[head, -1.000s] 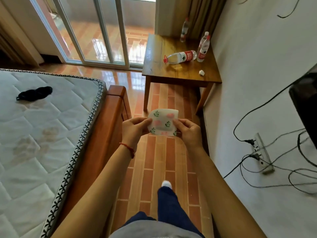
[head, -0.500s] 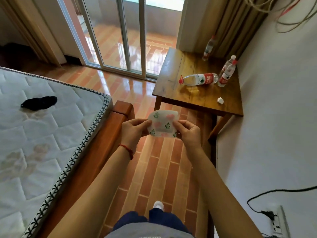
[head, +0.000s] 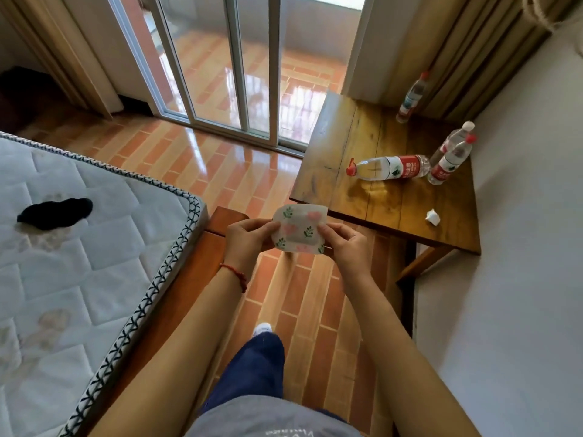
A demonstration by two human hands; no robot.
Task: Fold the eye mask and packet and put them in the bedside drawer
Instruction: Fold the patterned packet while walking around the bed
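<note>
A small white packet [head: 298,228] printed with pink flowers and green leaves is held upright in front of me, over the floor. My left hand [head: 249,239] pinches its left edge and my right hand [head: 345,244] pinches its right edge. A black eye mask [head: 56,212] lies by itself on the white mattress [head: 79,279] at the left, well away from both hands. No drawer shows in this view.
A wooden table [head: 388,197] stands ahead at the right, bearing a lying water bottle [head: 389,167], upright bottles [head: 451,159] and a crumpled white scrap [head: 432,216]. The bed's wooden frame [head: 189,279] runs along my left. Sliding glass doors [head: 239,67] lie ahead; a white wall [head: 520,279] is at the right.
My view has swung up and leftward as I step forward; the table is nearer and the wall's power strip has left the picture. Both hands keep the packet in the same grip.
</note>
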